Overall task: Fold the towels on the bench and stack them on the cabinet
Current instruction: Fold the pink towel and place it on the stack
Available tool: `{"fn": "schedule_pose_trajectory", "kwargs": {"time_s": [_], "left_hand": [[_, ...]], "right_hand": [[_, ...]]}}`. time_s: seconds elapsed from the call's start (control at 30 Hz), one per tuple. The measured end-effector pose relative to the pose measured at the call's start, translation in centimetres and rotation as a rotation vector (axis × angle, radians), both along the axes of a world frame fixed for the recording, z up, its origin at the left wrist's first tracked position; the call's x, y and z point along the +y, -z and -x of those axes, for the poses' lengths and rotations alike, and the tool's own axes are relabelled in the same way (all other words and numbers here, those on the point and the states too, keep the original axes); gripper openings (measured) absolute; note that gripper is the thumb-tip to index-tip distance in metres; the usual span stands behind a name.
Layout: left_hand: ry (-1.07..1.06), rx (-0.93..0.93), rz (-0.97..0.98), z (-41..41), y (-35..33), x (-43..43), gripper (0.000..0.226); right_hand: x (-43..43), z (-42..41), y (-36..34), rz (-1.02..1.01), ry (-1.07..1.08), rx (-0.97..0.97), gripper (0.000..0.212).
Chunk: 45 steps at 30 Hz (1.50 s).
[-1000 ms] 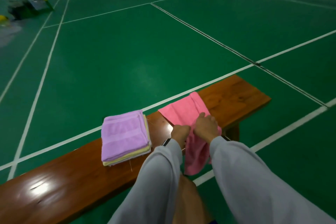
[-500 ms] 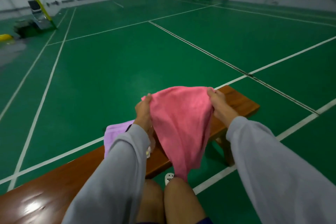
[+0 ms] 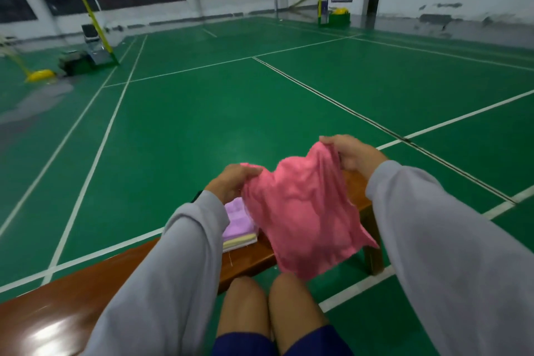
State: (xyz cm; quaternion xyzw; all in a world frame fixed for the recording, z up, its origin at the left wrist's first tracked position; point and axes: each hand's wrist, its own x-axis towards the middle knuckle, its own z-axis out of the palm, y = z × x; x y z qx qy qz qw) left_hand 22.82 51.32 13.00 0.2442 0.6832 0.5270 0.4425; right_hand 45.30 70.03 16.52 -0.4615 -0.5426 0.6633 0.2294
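Pink towel (image 3: 300, 211), lilac-over-cream folded stack (image 3: 238, 224), brown bench (image 3: 86, 292), white-lined green floor (image 3: 202, 130).

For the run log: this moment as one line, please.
step: pink towel held up, loose | left hand: pinches its top edge | right hand: pinches top edge | folded stack: on bench

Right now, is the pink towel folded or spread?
Spread, not folded: the left hand and right hand hold the pink towel up, hanging loose.
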Motion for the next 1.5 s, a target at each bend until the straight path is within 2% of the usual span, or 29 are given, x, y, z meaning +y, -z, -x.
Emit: {"fn": "schedule_pose_trajectory", "kwargs": {"time_s": [0.03, 0.1, 0.13, 0.17, 0.2, 0.23, 0.27, 0.3, 0.33, 0.4, 0.47, 0.57, 0.6, 0.67, 0.8, 0.9, 0.97, 1.03, 1.13, 1.23, 1.3, 1.37, 1.5], "left_hand": [[-0.078, 0.009, -0.069, 0.1, -0.3, -0.2, 0.019], [-0.284, -0.144, -0.322, 1.3, -1.7, 0.0, 0.011], [-0.307, -0.208, -0.393, 2.0, -2.2, 0.1, 0.016], [-0.262, -0.218, -0.356, 2.4, -2.6, -0.3, 0.025], [-0.171, -0.155, -0.227, 2.4, -2.7, -1.0, 0.032], [-0.058, -0.044, -0.051, 2.1, -2.5, -1.8, 0.032], [0.03, 0.021, 0.04, 2.2, -2.1, -2.1, 0.025], [0.04, 0.036, 0.03, 2.2, -2.5, -2.3, 0.016], [-0.037, 0.009, -0.073, 2.2, -3.3, -2.1, 0.008], [-0.248, -0.12, -0.328, 2.6, -5.5, -1.4, 0.006], [-0.334, -0.189, -0.428, 3.6, -6.9, -1.0, 0.008], [-0.272, -0.05, -0.179, 4.1, -6.5, -1.7, 0.012], [-0.286, -0.053, -0.168, 4.3, -6.5, -1.8, 0.011], [-0.373, -0.073, -0.236, 4.9, -7.5, -1.8, 0.013], [-0.479, 0.03, -0.287, 7.0, -9.8, -2.0, 0.017], [-0.494, 0.101, -0.283, 7.6, -11.4, -2.3, 0.014], [-0.495, 0.118, -0.298, 7.4, -12.5, -2.2, 0.015], [-0.512, 0.12, -0.322, 7.3, -13.4, -2.1, 0.017], [-0.504, 0.156, -0.358, 7.3, -14.3, -1.9, 0.014], [-0.498, 0.193, -0.44, 7.5, -15.1, -2.4, 0.027], [-0.459, 0.304, -0.447, 7.7, -15.1, -2.9, 0.035], [-0.356, 0.494, -0.368, 8.3, -14.8, -3.6, 0.037], [-0.151, 1.081, -0.036, 9.0, -14.6, -5.3, 0.029]], "right_hand": [[-0.2, 0.3, -1.0, -0.026, 0.083, 0.06, 0.016], [0.0, 1.0, -2.8, 0.02, 0.292, 0.373, 0.014], [0.1, 1.4, -3.4, 0.069, 0.353, 0.514, 0.016], [-0.2, 1.4, -3.7, 0.097, 0.349, 0.522, 0.02], [-0.7, 1.3, -3.7, 0.1, 0.266, 0.444, 0.026], [-1.4, 1.0, -3.3, 0.074, 0.114, 0.271, 0.028], [-1.9, 0.9, -3.0, 0.03, -0.026, 0.101, 0.026], [-2.3, 0.9, -3.1, 0.0, -0.127, 0.026, 0.02], [-2.1, 1.1, -3.4, -0.019, -0.143, 0.073, 0.014], [-1.7, 1.9, -5.1, -0.023, 0.033, 0.304, 0.009], [-0.5, 3.0, -6.1, 0.009, 0.159, 0.457, 0.01], [0.5, 3.9, -5.1, 0.005, 0.138, 0.322, 0.022], [0.3, 3.9, -4.9, 0.0, 0.143, 0.28, 0.023], [0.0, 3.4, -5.5, -0.031, 0.218, 0.259, 0.008], [0.6, 2.3, -7.4, -0.169, 0.396, 0.216, 0.008], [1.2, 1.6, -7.8, -0.155, 0.383, 0.232, 0.022], [1.4, 1.4, -8.0, -0.161, 0.369, 0.216, 0.022], [1.5, 1.5, -8.4, -0.209, 0.42, 0.203, 0.024], [1.4, 2.0, -9.0, -0.294, 0.459, 0.166, 0.039], [0.9, 2.2, -10.5, -0.308, 0.382, 0.151, 0.032], [1.3, 2.4, -10.9, -0.335, 0.324, 0.095, 0.043], [1.6, 2.4, -10.9, -0.431, 0.25, 0.011, 0.037], [1.1, 1.4, -11.0, -0.749, 0.053, -0.284, 0.037]]}}
